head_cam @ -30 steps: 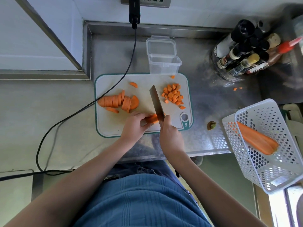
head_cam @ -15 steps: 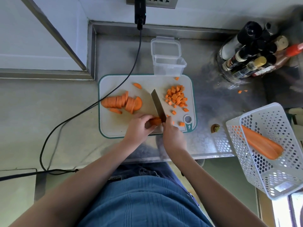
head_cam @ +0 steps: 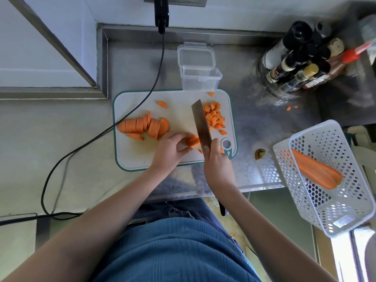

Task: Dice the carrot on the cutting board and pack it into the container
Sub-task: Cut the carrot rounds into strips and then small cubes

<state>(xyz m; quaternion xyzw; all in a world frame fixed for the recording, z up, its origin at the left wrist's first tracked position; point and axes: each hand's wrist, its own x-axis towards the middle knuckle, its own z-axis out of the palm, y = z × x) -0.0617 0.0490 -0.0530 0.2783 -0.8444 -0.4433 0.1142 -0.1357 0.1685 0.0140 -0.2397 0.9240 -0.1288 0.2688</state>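
Note:
A white cutting board (head_cam: 138, 157) with a green rim lies on the steel counter. A row of thick carrot slices (head_cam: 142, 126) sits on its left part, and a pile of carrot dice (head_cam: 214, 117) on its right part. My left hand (head_cam: 171, 151) pinches a small stack of carrot strips (head_cam: 193, 141) near the board's front. My right hand (head_cam: 217, 165) grips a knife (head_cam: 200, 124) whose blade stands against the right side of those strips. The clear container (head_cam: 200, 78) stands open just behind the board, with nothing in it.
A black cable (head_cam: 114, 127) crosses the board's left edge. A white perforated basket (head_cam: 333, 180) at the right holds a whole carrot (head_cam: 317, 171). Sauce bottles (head_cam: 301, 64) crowd the back right corner. A carrot top (head_cam: 260, 154) and small scraps (head_cam: 291, 107) lie on the counter.
The knife has stayed at the strips while the blade shifted a little along them. Both hands remain at the board's front edge; the camera view drifted slightly.

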